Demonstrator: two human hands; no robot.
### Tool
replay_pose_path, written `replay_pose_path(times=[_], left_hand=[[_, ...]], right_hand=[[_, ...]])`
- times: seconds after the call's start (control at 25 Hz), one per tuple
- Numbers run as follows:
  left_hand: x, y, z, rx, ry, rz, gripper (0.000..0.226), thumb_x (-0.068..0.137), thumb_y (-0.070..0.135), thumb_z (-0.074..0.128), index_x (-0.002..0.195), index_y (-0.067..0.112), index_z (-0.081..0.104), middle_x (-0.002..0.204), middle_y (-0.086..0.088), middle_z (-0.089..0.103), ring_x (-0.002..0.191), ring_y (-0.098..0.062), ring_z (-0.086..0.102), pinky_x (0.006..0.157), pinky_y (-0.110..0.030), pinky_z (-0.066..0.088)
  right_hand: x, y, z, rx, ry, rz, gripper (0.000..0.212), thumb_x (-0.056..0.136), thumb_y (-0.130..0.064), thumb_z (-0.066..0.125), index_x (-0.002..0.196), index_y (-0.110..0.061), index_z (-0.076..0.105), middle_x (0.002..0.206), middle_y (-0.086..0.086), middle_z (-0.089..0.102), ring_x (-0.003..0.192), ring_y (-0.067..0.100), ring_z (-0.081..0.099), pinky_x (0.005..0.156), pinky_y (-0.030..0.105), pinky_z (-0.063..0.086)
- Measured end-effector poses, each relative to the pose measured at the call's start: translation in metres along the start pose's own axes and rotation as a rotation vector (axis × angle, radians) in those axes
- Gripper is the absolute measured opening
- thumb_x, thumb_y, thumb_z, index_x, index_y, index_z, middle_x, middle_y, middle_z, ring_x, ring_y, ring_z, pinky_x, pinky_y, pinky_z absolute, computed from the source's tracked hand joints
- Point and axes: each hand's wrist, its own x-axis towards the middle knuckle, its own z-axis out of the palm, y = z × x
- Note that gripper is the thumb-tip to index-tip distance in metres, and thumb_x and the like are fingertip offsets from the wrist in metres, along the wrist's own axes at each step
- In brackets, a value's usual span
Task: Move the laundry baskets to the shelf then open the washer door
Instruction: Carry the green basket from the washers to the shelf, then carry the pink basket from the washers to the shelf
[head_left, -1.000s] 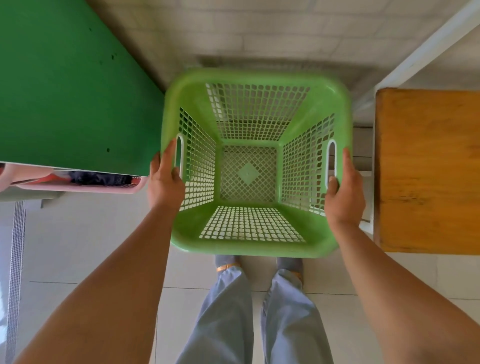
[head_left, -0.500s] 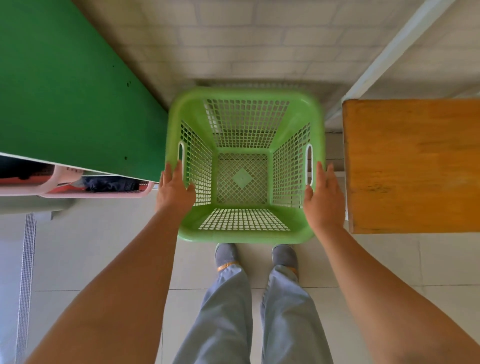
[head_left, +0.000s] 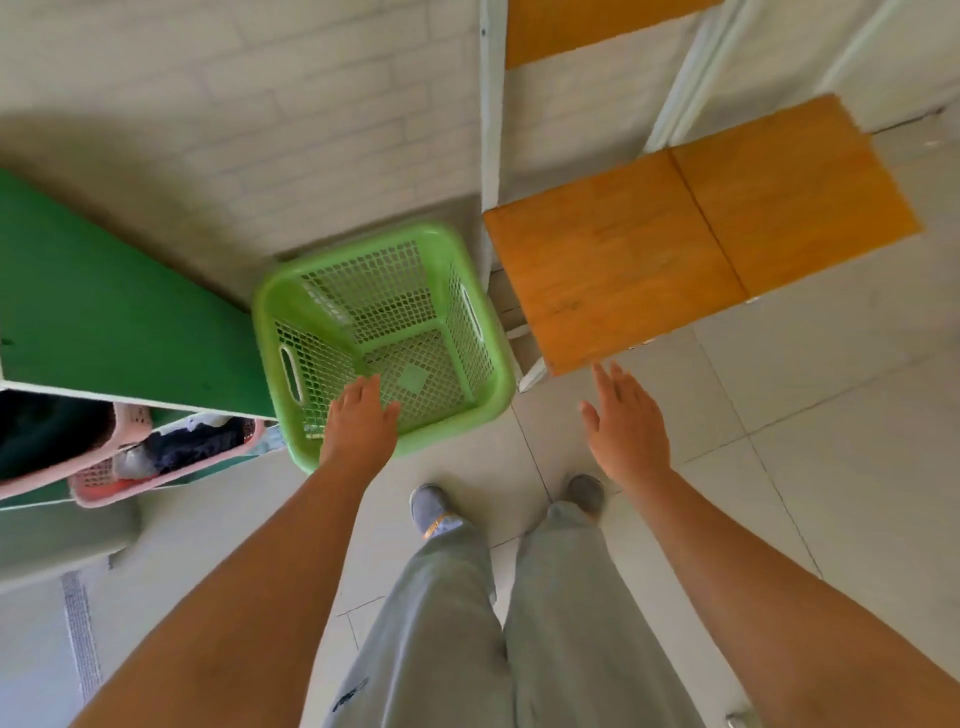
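Our left hand (head_left: 358, 428) is flat and spread, holding nothing, over the near edge of the green basket (head_left: 382, 332). Our right hand (head_left: 626, 423) is spread too, well apart from it. The basket sits on the floor (head_left: 831, 493), between the green shelf (head_left: 104, 322) and the wooden shelf (head_left: 675, 234).

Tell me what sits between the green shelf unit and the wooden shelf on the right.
In the head view, the empty green laundry basket sits on the floor between the green shelf unit and the wooden shelf, against the brick wall.
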Motion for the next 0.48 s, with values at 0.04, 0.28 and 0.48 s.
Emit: replay_pose_path(times=[0.04,0.28,0.48], left_hand=[[-0.004,0.019,-0.004,0.035,0.004,0.053,0.053,0.1,0.031,0.041,0.147,0.009,0.032,0.154,-0.017,0.032,0.141,-0.035,0.03,0.115,-0.047,0.026],[-0.027,0.164,0.004,0.208,-0.012,0.306,0.048,0.101,0.028,0.038,0.145,0.009,0.039,0.15,-0.016,0.039,0.135,-0.037,0.038,0.112,-0.045,0.029],[-0.057,0.304,0.06,0.267,-0.102,0.475,0.047,0.101,0.027,0.037,0.146,0.013,0.037,0.15,-0.011,0.039,0.134,-0.037,0.039,0.106,-0.048,0.037]], right_hand=[[-0.011,0.018,-0.007,0.012,0.006,0.029,0.058,0.102,-0.036,0.033,0.153,-0.016,0.016,0.16,0.011,0.019,0.145,0.028,0.022,0.117,0.043,0.025],[-0.07,0.147,-0.032,0.13,0.045,0.193,0.055,0.102,-0.038,0.032,0.152,-0.018,0.022,0.158,0.009,0.025,0.143,0.026,0.028,0.115,0.04,0.029],[-0.111,0.267,-0.042,0.247,0.083,0.365,0.054,0.102,-0.038,0.03,0.151,-0.017,0.026,0.157,0.009,0.027,0.141,0.027,0.031,0.113,0.04,0.031]])
